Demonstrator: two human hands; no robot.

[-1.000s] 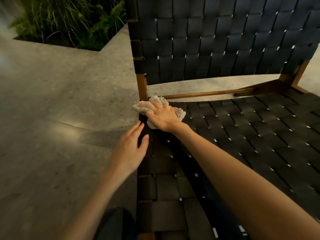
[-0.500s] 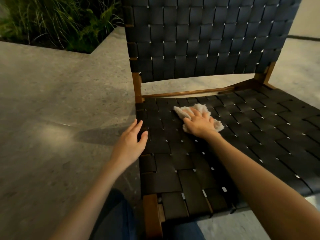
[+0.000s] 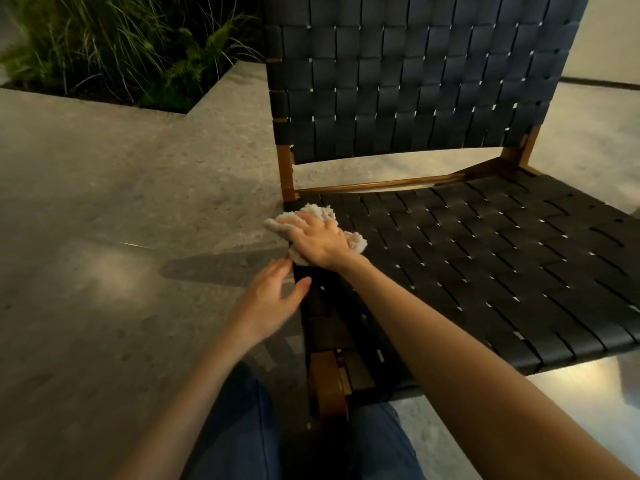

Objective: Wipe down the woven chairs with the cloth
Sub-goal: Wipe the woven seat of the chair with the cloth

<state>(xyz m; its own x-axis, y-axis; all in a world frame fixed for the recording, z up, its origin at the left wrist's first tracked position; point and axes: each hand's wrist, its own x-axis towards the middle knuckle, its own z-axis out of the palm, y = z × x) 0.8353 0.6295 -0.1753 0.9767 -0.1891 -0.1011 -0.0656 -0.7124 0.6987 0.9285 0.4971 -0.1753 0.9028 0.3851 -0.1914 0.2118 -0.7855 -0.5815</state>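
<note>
Mid-frame, the right hand (image 3: 320,242) presses the cloth (image 3: 318,212) with spread fingers onto the chair (image 3: 485,254) seat. The left hand (image 3: 273,299), fingers straight, touches its edge.

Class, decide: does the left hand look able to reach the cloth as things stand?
Probably yes: the left hand is open and empty beside the cloth, whose left end shows past the right hand.

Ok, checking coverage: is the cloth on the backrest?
No, the right hand presses the cloth onto the seat near its rear corner, below the backrest.
</note>
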